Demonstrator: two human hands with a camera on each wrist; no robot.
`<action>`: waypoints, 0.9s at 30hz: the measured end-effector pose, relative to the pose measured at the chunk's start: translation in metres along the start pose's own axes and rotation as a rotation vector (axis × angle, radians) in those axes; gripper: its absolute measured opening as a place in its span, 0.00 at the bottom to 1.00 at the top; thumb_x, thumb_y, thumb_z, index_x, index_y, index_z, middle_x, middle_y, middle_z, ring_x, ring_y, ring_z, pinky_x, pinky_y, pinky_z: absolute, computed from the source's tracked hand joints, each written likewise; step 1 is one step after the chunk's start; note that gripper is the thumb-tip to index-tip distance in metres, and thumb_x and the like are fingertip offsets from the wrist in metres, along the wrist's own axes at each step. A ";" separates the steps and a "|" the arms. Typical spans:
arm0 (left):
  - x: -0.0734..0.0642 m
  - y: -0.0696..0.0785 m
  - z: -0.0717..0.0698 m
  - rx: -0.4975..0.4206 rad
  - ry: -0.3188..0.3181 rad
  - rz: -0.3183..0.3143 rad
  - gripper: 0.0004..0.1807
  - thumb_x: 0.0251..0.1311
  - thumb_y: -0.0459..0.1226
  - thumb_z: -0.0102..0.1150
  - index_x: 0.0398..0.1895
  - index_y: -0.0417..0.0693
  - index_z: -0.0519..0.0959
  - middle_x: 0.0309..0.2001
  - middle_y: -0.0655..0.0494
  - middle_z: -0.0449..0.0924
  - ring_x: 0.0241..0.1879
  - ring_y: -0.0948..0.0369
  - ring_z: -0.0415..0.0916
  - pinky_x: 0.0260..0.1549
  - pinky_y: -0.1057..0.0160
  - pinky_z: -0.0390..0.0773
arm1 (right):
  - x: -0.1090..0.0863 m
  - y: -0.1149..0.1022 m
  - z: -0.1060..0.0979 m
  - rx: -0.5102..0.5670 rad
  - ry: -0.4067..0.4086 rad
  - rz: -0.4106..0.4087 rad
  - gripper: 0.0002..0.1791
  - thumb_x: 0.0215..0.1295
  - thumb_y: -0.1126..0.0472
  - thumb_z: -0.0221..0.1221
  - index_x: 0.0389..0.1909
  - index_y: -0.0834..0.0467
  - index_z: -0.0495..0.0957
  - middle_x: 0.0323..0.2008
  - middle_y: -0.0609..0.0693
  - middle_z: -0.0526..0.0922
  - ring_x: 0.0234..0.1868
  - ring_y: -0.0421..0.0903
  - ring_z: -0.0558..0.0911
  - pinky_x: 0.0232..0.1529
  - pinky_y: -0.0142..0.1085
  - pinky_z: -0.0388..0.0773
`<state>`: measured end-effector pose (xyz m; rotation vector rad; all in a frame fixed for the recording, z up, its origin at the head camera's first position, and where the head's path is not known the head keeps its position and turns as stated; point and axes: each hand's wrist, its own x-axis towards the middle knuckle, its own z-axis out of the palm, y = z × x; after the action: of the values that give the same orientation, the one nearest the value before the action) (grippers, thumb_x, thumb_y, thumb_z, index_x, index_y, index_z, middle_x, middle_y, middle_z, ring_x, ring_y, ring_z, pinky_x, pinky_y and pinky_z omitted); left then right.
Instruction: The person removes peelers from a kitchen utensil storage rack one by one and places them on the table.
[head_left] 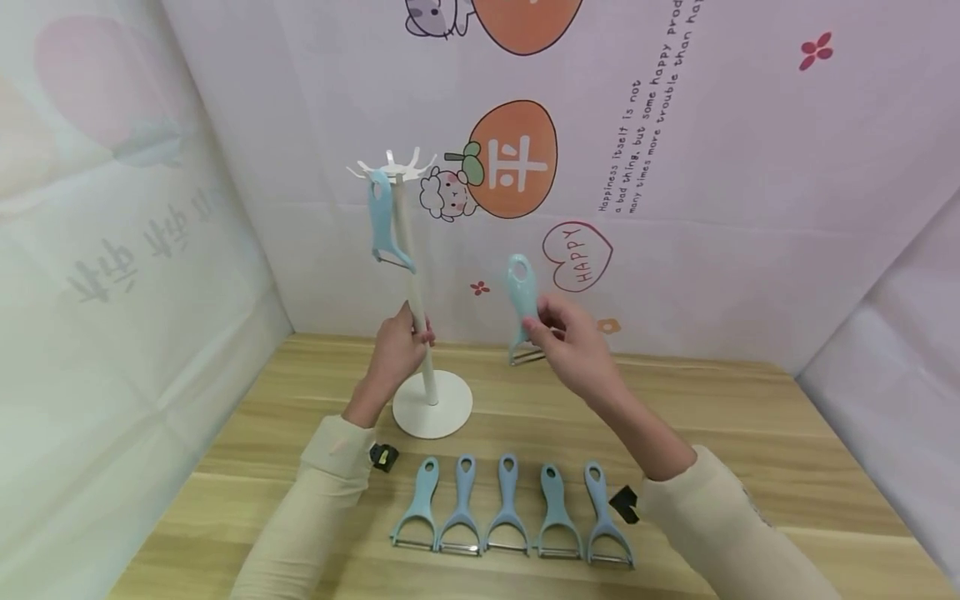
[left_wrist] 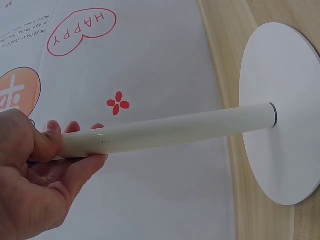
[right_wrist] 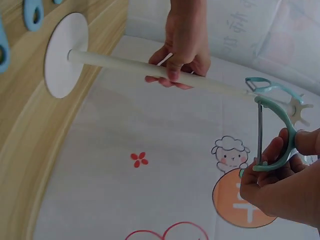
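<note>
My left hand (head_left: pixel 400 346) grips the pole of a white stand (head_left: pixel 432 406), its fingers wrapped round the shaft about midway up. In the left wrist view the pole (left_wrist: pixel 175 130) runs from that hand to the round base (left_wrist: pixel 280 165). One blue peeler (head_left: pixel 382 217) hangs by its handle hole from a hook at the stand's top. To the right of the pole, my right hand (head_left: pixel 573 346) pinches a light teal peeler (head_left: pixel 521 287) near its head, handle up and blade down. The right wrist view shows this peeler's curved head (right_wrist: pixel 285 120) between thumb and fingers.
Several blue and teal peelers (head_left: pixel 507 500) lie in a row on the wooden table (head_left: pixel 712 433), handles pointing away. The stand's top has several bare hooks (head_left: pixel 416 162). A printed cloth (head_left: pixel 675 275) hangs behind the table, with more cloth at both sides.
</note>
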<state>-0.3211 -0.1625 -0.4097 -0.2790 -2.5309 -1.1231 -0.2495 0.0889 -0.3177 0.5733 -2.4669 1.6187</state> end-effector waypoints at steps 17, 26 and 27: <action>0.000 0.002 0.000 -0.023 -0.021 -0.037 0.06 0.63 0.26 0.59 0.40 0.39 0.72 0.35 0.42 0.85 0.38 0.49 0.86 0.47 0.45 0.84 | -0.052 0.062 -0.024 -0.116 -0.074 0.168 0.09 0.72 0.64 0.57 0.41 0.67 0.80 0.36 0.57 0.85 0.36 0.43 0.80 0.37 0.31 0.79; 0.001 0.002 -0.002 -0.023 -0.042 -0.046 0.07 0.63 0.26 0.58 0.41 0.39 0.72 0.35 0.43 0.85 0.40 0.48 0.85 0.47 0.45 0.84 | -0.075 0.086 -0.027 -0.116 -0.091 0.241 0.06 0.71 0.65 0.57 0.38 0.65 0.79 0.34 0.54 0.84 0.36 0.43 0.79 0.41 0.34 0.80; 0.001 0.002 -0.002 -0.021 -0.043 -0.045 0.06 0.64 0.26 0.58 0.41 0.38 0.72 0.35 0.43 0.85 0.40 0.48 0.85 0.47 0.45 0.84 | -0.078 0.089 -0.027 -0.112 -0.094 0.248 0.06 0.71 0.65 0.58 0.38 0.65 0.79 0.34 0.54 0.84 0.36 0.43 0.79 0.40 0.34 0.80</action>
<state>-0.3204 -0.1628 -0.4068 -0.2553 -2.5759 -1.1736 -0.2150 0.1628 -0.4069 0.3468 -2.7713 1.5523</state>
